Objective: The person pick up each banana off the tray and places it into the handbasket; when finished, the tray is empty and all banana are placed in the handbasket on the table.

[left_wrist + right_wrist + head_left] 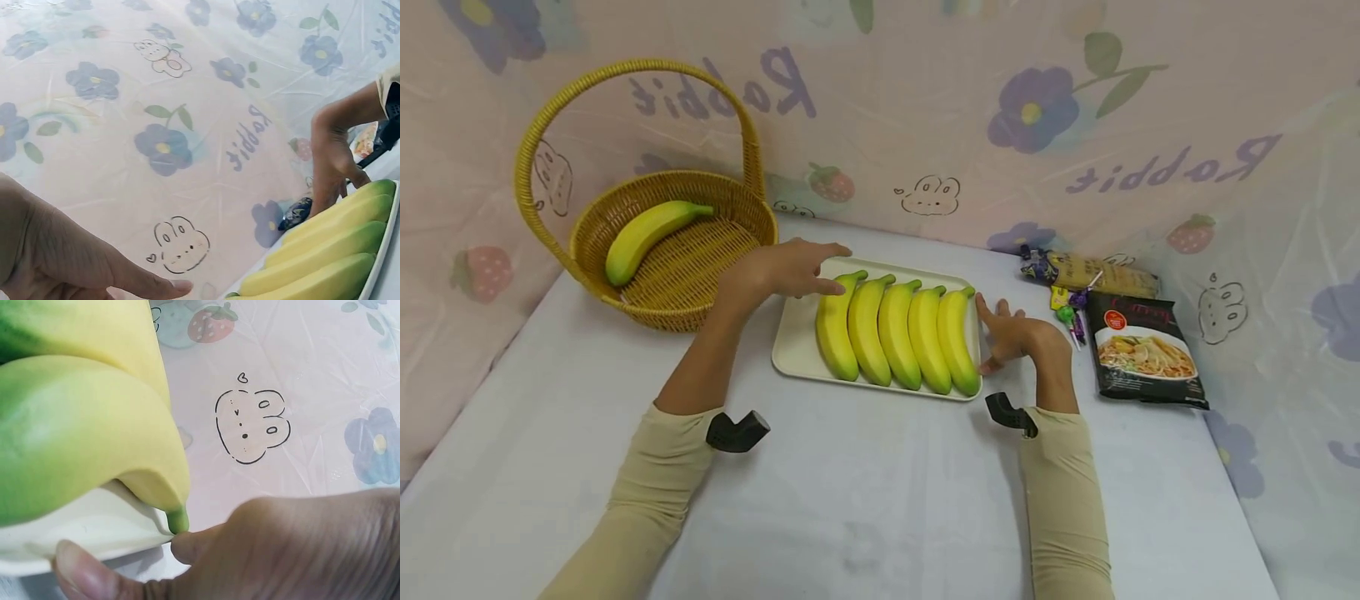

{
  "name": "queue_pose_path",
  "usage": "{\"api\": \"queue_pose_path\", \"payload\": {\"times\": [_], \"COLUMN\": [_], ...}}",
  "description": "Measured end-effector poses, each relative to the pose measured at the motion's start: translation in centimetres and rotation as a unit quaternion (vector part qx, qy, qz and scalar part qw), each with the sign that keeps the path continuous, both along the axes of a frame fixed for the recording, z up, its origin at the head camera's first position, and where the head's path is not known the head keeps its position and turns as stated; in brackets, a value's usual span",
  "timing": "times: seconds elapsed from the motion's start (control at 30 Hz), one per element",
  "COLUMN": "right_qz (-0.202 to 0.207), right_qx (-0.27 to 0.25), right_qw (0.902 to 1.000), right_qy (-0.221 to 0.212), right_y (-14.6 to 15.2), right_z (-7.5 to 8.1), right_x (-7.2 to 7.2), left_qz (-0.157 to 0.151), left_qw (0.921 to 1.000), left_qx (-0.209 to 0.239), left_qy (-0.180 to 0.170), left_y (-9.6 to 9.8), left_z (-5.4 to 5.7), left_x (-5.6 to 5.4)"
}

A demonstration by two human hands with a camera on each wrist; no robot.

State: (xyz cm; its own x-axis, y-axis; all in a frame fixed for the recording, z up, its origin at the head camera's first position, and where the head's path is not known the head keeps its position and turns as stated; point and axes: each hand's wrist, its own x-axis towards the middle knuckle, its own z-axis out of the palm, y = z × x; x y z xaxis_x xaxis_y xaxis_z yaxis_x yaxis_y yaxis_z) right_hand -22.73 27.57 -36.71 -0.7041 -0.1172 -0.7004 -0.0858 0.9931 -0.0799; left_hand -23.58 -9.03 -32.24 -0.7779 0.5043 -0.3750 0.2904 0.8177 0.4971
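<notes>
Bananas (895, 337) lie in a row on a tray (795, 354); the left hand (788, 267), fingers extended and unclenched, is at its far left corner, the right hand (1013, 335), likewise spread, at its right rim.

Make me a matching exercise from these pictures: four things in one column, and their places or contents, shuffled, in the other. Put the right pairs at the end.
Column 1
1. Wicker basket
2. Pale tray
3. Right hand
4. Black food packet

Column 2
A. Bears five bananas lying side by side
B. Lies beside small wrapped candies
C. Has one banana inside
D. Is at the tray's right end in the head view

Right pairs: 1-C, 2-A, 3-D, 4-B
</notes>
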Motion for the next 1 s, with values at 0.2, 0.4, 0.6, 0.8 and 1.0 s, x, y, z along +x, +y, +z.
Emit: {"api": "queue_pose_path", "payload": {"times": [0.2, 0.4, 0.6, 0.8, 1.0], "right_qz": [0.006, 0.016, 0.009, 0.009, 0.005], "right_qx": [0.003, 0.004, 0.003, 0.003, -0.001], "right_qw": [1.0, 0.9999, 0.9999, 1.0, 1.0], "right_qy": [-0.004, -0.003, -0.004, -0.002, -0.004], "right_y": [0.1, 0.1, 0.0, -0.1, 0.0], "right_z": [0.1, 0.0, -0.2, -0.1, -0.1], "right_x": [-0.1, -0.4, -0.3, -0.2, -0.2], "left_qz": [-0.009, -0.009, 0.003, 0.011, 0.007], "left_qw": [0.9948, 0.9911, 0.99, 0.9889, 0.9893], "left_qx": [-0.074, -0.111, -0.125, -0.133, -0.129], "left_qy": [-0.069, -0.073, -0.066, -0.065, -0.068], "left_y": [1.8, 2.8, 3.4, 3.5, 3.4], "left_z": [-1.2, -2.6, -3.5, -3.8, -3.9], "left_x": [-0.3, -0.5, -0.3, -0.4, -0.7]}}
